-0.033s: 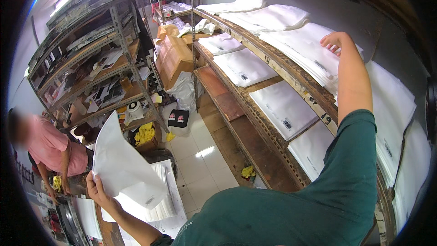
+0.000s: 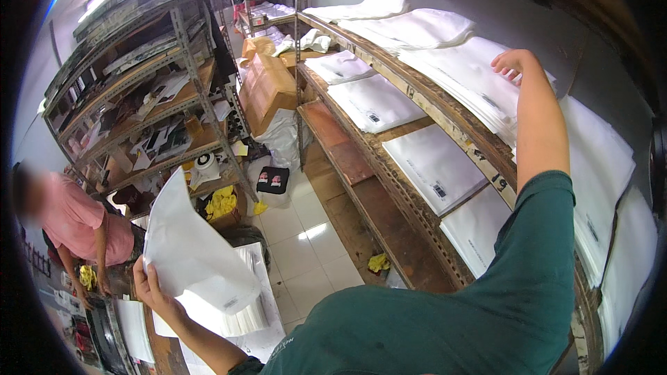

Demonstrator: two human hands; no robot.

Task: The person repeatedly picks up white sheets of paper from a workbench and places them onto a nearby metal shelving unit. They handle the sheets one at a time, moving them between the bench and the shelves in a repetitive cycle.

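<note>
My left hand [image 2: 154, 290] grips a large white sheet [image 2: 191, 250] by its left edge. The sheet bows upward, and a small dark printed mark shows near its lower corner. Under it lies a stack of similar white sheets [image 2: 251, 305], partly hidden. My right arm reaches up to the upper shelf on the right. There my right hand [image 2: 511, 62] hovers at or rests on a pile of white sheets [image 2: 462, 73], its fingers loosely bent and apart. Nothing shows in that hand; whether it touches the pile I cannot tell.
More white sheets [image 2: 434, 167] lie on the lower shelf, beside the rusty metal shelf edge [image 2: 410, 90]. A cluttered metal rack [image 2: 139, 111] and a cardboard box [image 2: 267, 94] stand farther back. At the left, a person in a pink shirt [image 2: 80, 215] works at a bench.
The held sheet and my left hand have shifted very slightly; its raised corner sits a little farther right. My right hand stays at the upper shelf.
</note>
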